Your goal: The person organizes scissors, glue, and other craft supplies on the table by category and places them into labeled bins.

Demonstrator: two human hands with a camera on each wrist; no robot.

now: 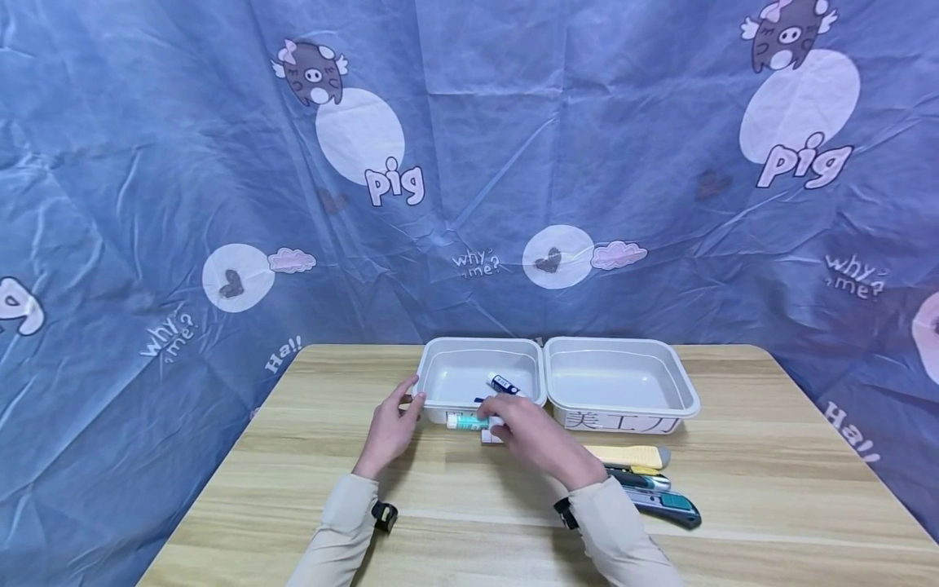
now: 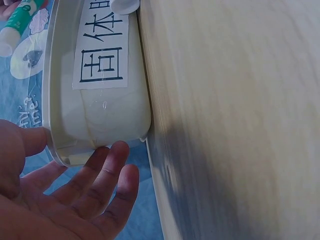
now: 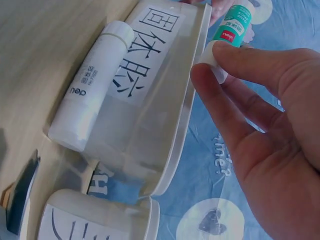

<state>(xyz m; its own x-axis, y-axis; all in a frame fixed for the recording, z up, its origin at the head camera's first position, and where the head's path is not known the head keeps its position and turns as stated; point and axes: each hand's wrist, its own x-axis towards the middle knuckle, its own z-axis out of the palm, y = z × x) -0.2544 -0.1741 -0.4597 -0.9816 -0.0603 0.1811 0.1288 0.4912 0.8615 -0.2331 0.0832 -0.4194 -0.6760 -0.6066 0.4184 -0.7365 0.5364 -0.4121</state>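
Observation:
My right hand (image 1: 530, 432) pinches a green and white glue stick (image 3: 233, 25) by its white end, between thumb and forefinger. In the head view this glue stick (image 1: 466, 421) lies crosswise at the front of the left bin (image 3: 177, 145). My left hand (image 1: 391, 430) touches that bin's left end, thumb at the rim and the other fingers spread. Inside the bin lies a dark blue and white glue stick (image 1: 504, 385). A white glue stick (image 3: 92, 85) rests on the table against the bin's labelled front, partly hidden by my right hand in the head view.
A second white bin (image 1: 622, 399) adjoins on the right, with a printed label (image 1: 622, 421) in front. Several utility knives lie right of my right wrist, among them a yellow one (image 1: 631, 456) and a teal and black one (image 1: 667, 503). A blue printed cloth (image 1: 469, 163) hangs behind the table.

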